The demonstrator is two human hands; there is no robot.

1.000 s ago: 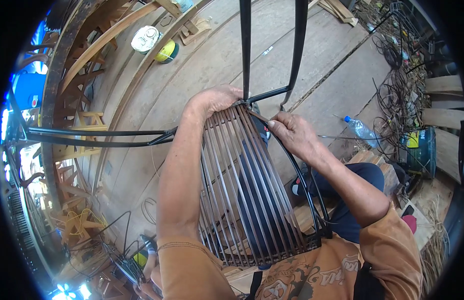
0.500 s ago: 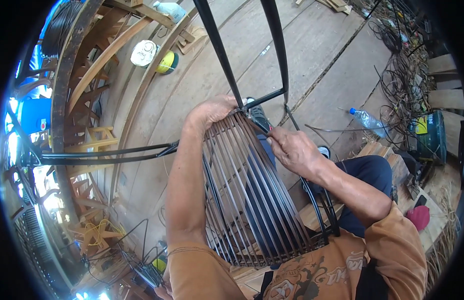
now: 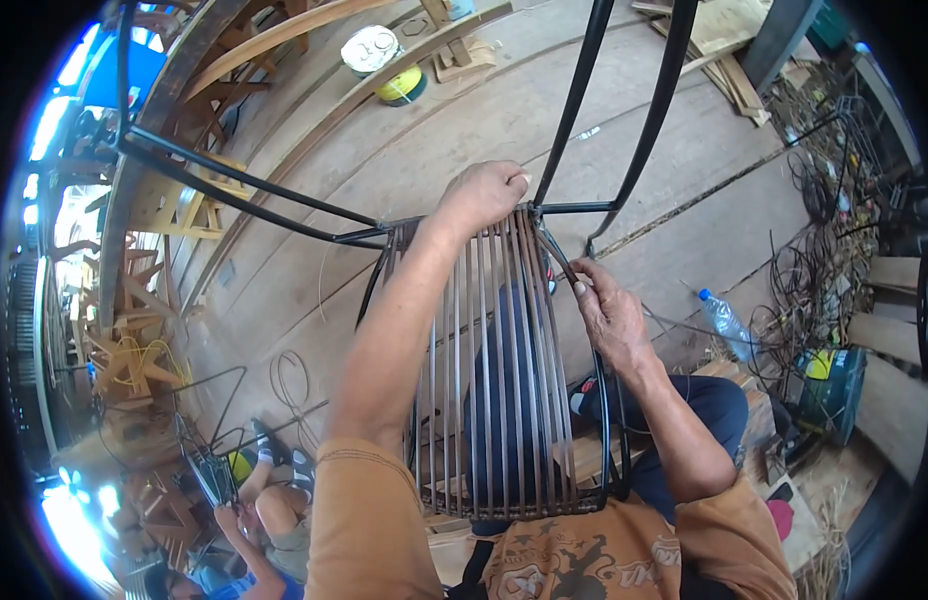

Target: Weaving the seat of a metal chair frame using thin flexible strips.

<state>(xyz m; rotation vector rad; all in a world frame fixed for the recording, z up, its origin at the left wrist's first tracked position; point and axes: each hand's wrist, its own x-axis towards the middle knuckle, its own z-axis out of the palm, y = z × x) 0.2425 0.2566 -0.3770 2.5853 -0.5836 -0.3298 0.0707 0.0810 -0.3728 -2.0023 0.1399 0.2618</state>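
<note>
A black metal frame point(image 3: 574, 110) with long legs rests across my lap. Brown flat strips point(image 3: 478, 380) run side by side along it, from the far rail to the rail at my body. Above the far rail, my left hand point(image 3: 484, 195) has its fingers curled and pressed together; whatever they hold, if anything, is hidden. To the right of the far corner, my right hand point(image 3: 614, 315) pinches a brown strip point(image 3: 556, 252) that runs up to that corner. The strip's loose length trails off to the right behind the hand.
A clear bottle with a blue cap point(image 3: 726, 325) lies at the right, near tangled strips point(image 3: 819, 200) and a dark green box point(image 3: 832, 395). Tubs point(image 3: 372, 50) stand at the far left beside curved wooden pieces. At lower left another person point(image 3: 269, 530) sits working.
The frame has turned and its far end has swung right in view. My left hand has lifted off the rail's edge. My right hand has moved lower, away from the corner, still gripping the strip.
</note>
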